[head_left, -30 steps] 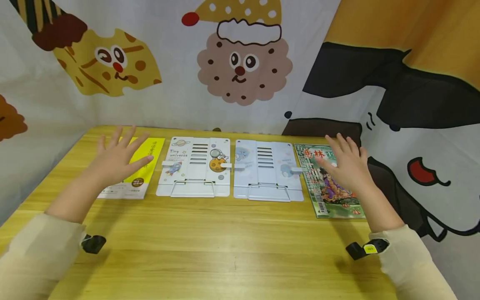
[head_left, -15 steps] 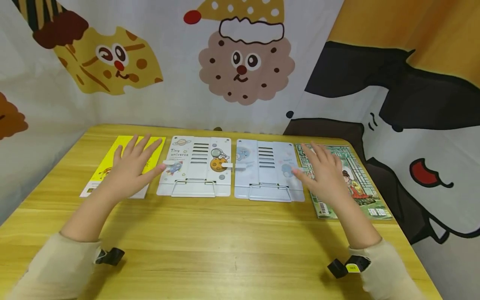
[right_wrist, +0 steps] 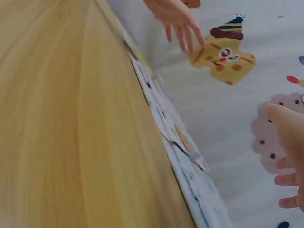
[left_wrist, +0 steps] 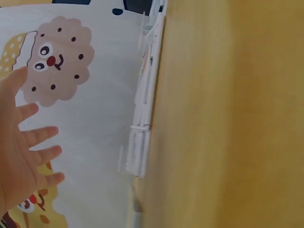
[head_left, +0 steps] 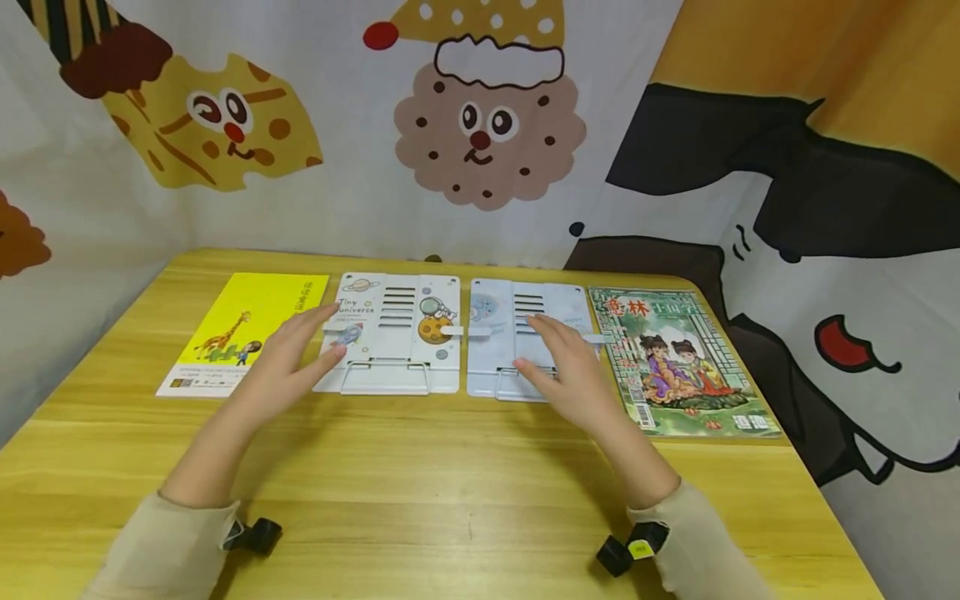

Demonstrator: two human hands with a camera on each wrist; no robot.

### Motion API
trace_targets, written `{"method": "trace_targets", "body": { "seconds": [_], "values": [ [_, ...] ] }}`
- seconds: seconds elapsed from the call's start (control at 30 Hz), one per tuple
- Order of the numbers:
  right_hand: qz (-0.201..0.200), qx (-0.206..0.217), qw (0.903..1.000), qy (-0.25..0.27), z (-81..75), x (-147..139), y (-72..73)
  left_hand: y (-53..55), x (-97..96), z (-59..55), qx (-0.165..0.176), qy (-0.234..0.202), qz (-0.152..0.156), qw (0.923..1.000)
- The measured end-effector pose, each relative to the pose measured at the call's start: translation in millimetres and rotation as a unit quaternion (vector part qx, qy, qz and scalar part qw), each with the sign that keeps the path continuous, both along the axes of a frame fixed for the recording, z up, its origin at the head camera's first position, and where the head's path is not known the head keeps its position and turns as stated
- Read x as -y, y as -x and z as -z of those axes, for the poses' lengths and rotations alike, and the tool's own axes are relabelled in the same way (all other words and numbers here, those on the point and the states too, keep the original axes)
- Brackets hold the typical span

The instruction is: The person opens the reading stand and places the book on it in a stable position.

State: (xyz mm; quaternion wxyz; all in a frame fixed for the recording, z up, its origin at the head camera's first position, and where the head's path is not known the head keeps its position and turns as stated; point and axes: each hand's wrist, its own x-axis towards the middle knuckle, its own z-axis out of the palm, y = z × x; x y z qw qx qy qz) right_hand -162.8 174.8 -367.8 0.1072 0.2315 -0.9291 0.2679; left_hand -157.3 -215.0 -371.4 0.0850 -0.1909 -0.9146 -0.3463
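Note:
My left hand hovers with loosely spread fingers between the yellow booklet and the white book stand printed with "Tiny universe". Its fingertips overlap the stand's left side in the head view; the left wrist view shows this hand raised off the table. Over the pale blue book stand hangs my right hand, covering part of its right half. Nothing is in either hand. Both stands lie folded flat, side by side, each with a wire ledge at the front and small clips at the sides.
A green illustrated magazine lies right of the blue stand. All four sides of the work area rest on a wooden table. A cartoon-printed curtain hangs behind the table and along its right side.
Both hands have moved inward and nearer each other: the left from over the yellow booklet toward the white stand, the right from over the magazine to the blue stand. Booklet, stands and magazine stay put.

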Motion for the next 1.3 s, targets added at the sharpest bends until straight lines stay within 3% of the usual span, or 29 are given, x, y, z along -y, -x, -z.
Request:
{"method": "trace_targets", "body": {
  "seconds": [0.13,0.4,0.6,0.77,1.07,1.3],
  "values": [
    [-0.013,0.030,0.9992,0.024,4.3,21,0.7,-0.8,-0.3,5.4,0.031,-0.025,-0.006,0.9992],
    [-0.033,0.084,0.9945,0.052,24.7,59,2.5,4.9,2.5,24.5,0.064,-0.070,0.021,0.9953],
    [-0.055,0.134,0.9855,0.089,42.0,81,7.2,12.0,6.1,39.5,0.077,-0.058,0.037,0.9947],
    [-0.067,0.165,0.9776,0.111,53.4,96,11.7,14.8,8.0,45.5,0.115,-0.044,0.029,0.9921],
    [-0.037,0.156,0.9827,0.092,64.6,111,21.2,19.7,7.1,57.9,0.120,-0.027,0.019,0.9923],
    [-0.032,0.128,0.9893,0.061,71.3,122,27.3,22.5,7.9,65.1,0.096,-0.018,0.026,0.9948]
  ]
}}
